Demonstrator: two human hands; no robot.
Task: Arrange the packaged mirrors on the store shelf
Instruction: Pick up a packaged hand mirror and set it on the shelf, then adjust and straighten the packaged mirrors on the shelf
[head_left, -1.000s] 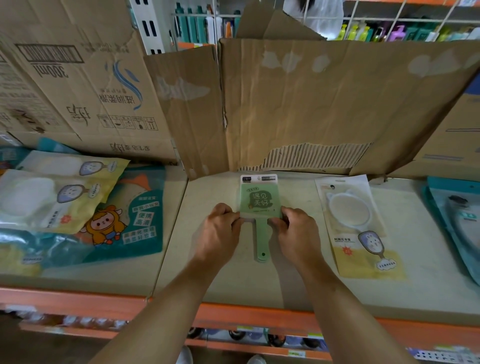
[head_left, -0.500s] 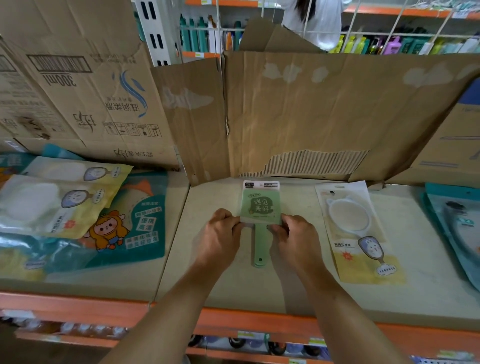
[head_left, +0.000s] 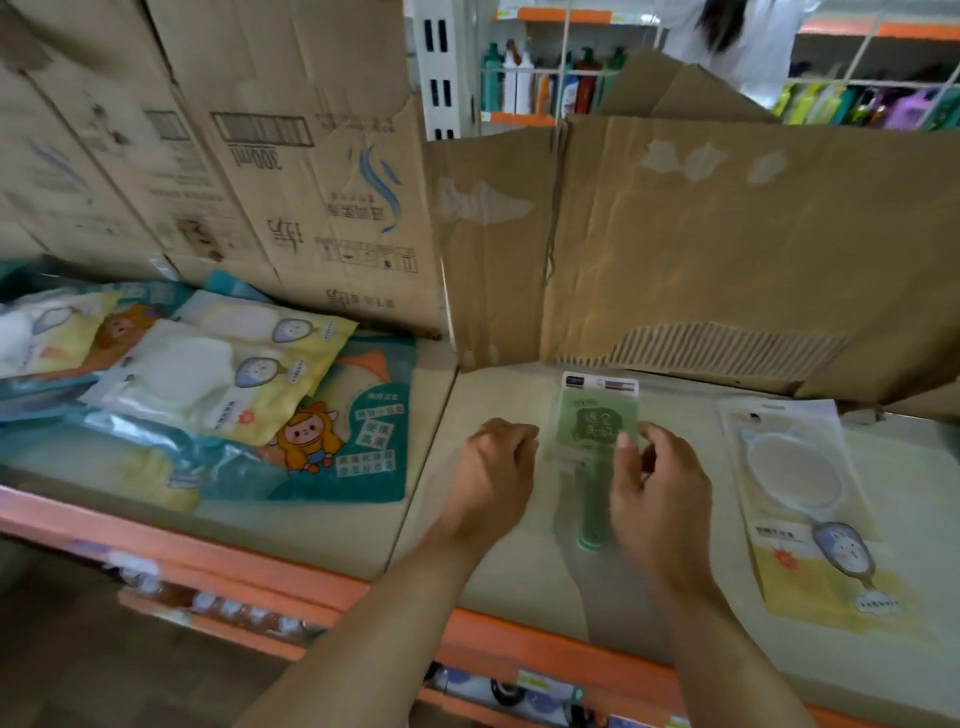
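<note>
On shelf (head_left: 498, 551): right hand (head_left: 657, 499) loosely pinches green hand mirror (head_left: 597, 423), left hand (head_left: 493, 473) curled, empty; snagged sleeve may skew it.

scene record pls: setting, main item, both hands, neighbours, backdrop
setting: beige store shelf with orange front edge
main item: green handled mirror in clear packaging, lying flat, handle toward the person
left hand: curled, beside the pack's left edge, contact unclear
right hand: lifted, fingers at the pack's right edge
neighbours: yellow pouch with round white mirror to the right; overlapping pouches on the left
backdrop: flattened brown cardboard
</note>
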